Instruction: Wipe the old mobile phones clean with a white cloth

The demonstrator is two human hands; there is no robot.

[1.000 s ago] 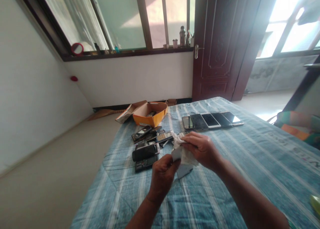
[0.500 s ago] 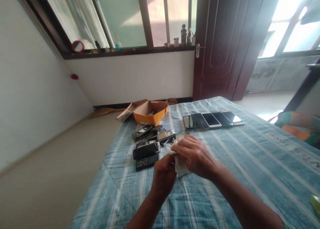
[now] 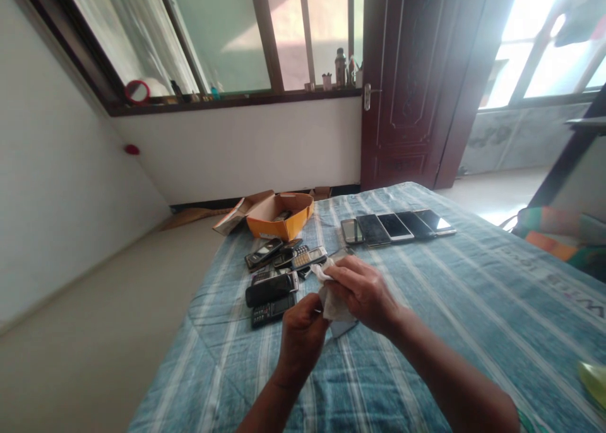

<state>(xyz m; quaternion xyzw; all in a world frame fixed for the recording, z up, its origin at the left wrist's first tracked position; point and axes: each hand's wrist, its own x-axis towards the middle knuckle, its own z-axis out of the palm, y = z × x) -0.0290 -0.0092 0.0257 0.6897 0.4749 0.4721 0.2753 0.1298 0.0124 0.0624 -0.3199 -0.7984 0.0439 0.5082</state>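
My left hand [image 3: 305, 332] is closed on the edge of a flat, pale-grey mobile phone [image 3: 343, 328], mostly hidden by the hands and a tissue. Fingers bent, my right hand [image 3: 364, 291] presses a crumpled white tissue [image 3: 335, 303] against the phone's face. Just left of the hands lies a loose pile of old keypad phones, among them a black phone [image 3: 269, 290] and a silver one with gold keys [image 3: 308, 257]. Beyond my right hand, several touchscreen phones lie side by side in a row, a white-edged one [image 3: 395, 227] in the middle.
An open orange cardboard box [image 3: 279, 223] stands at the bed's far left edge, something dark inside. Blue striped cloth [image 3: 426, 294] covers the bed. A yellow-green object [image 3: 593, 382] lies at the right edge. Behind are a brown door [image 3: 411, 105] and a windowsill [image 3: 237, 103] holding small items.
The tissue and right hand have shifted slightly over the phone, and more of its lower corner shows. The whole view has moved a little; the phones on the bed stay put.
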